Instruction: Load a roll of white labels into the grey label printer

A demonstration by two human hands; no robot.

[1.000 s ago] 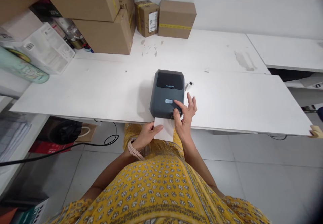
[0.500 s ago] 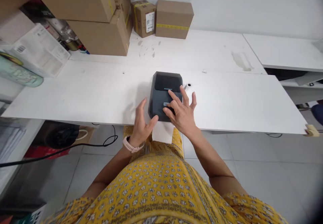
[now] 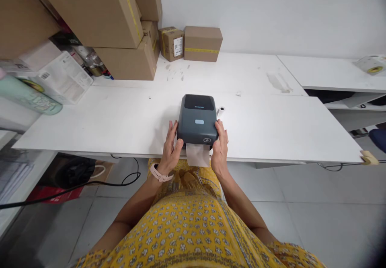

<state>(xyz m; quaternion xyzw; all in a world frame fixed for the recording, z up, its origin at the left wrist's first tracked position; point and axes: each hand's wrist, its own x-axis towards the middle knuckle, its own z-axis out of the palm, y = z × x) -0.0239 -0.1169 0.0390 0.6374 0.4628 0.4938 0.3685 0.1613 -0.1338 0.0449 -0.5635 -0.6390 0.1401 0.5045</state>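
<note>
A dark grey label printer (image 3: 197, 119) sits near the front edge of a white table (image 3: 271, 127). A strip of white label paper (image 3: 198, 154) hangs from its front slot over the table edge. My left hand (image 3: 171, 149) presses against the printer's left side, thumb at the front corner. My right hand (image 3: 220, 149) presses against its right side. Both hands clasp the printer between them. A small white paper roll (image 3: 221, 110) lies just right of the printer's back.
Cardboard boxes (image 3: 120, 30) are stacked at the back left, with two smaller ones (image 3: 202, 42) by the wall. White packets and a green tube (image 3: 30, 99) lie at far left. A second table (image 3: 331, 73) stands right. A black cable (image 3: 90, 181) runs on the floor.
My left hand let go of the paper strip and my right hand left the printer's top; both moved to the printer's sides. The camera view tilted upward slightly.
</note>
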